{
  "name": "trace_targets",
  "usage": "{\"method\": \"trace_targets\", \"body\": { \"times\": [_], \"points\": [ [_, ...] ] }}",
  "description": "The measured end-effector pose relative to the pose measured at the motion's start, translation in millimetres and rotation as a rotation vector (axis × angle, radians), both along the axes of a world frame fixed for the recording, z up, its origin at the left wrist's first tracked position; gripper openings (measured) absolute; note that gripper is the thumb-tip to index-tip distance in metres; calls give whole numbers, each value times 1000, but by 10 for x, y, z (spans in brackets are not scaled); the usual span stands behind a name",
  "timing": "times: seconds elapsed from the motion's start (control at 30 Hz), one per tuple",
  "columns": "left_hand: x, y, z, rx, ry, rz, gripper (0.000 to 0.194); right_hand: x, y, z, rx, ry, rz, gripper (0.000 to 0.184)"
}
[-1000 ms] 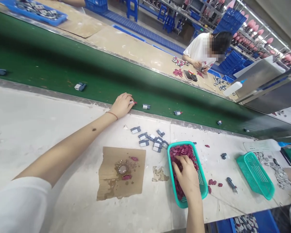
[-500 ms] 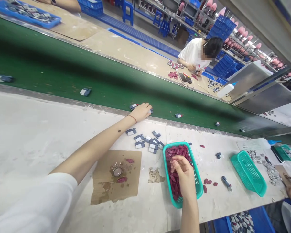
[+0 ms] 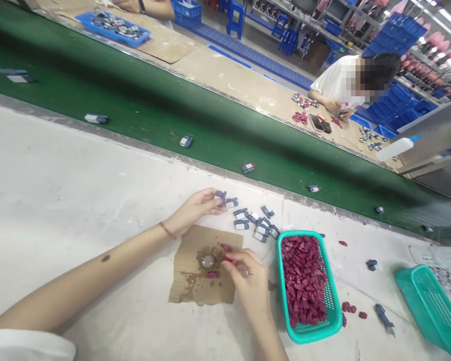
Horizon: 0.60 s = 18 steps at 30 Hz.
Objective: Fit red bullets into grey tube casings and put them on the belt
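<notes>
My left hand point(image 3: 199, 209) is closed on a small blue-grey plastic part point(image 3: 221, 196), held between thumb and fingers just above the white worktable. Beside it lie several loose grey-and-white parts point(image 3: 262, 230). Over the right edge of a stained cardboard sheet point(image 3: 182, 291), my right hand point(image 3: 250, 276) pinches a small dark red piece point(image 3: 227, 259). On the cardboard sit a small round dish point(image 3: 208, 261) of something wet and shiny, and two dark red pieces, one point(image 3: 212, 275) below the dish and another point(image 3: 225, 247) near my fingertips.
A green basket point(image 3: 310, 338) full of dark red pieces stands right of my right hand; a second green basket point(image 3: 417, 301) is farther right. Beyond the table runs a green belt point(image 3: 150, 135) carrying spaced parts. Across it, a person point(image 3: 336, 80) handles small pieces.
My left hand has drawn back from the belt to the table, holding a blue-grey part. My right hand has left the red pieces' basket and moved left over the cardboard with one piece.
</notes>
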State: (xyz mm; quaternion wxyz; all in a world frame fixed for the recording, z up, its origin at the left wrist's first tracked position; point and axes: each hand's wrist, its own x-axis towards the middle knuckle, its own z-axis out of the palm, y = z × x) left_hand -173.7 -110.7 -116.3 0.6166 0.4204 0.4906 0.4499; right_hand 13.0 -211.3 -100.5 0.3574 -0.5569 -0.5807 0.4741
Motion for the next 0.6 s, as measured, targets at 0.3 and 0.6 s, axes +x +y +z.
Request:
{"method": "trace_targets", "body": {
  "times": [0.3, 0.6],
  "points": [
    [-321, -637, 83, -220, -82, 36, 38, -200, 55, -133, 275, -242, 384, 24],
    [-336, -748, 59, -317, -145, -85, 42, -249, 11, -117, 303, -402, 397, 29]
  ]
}}
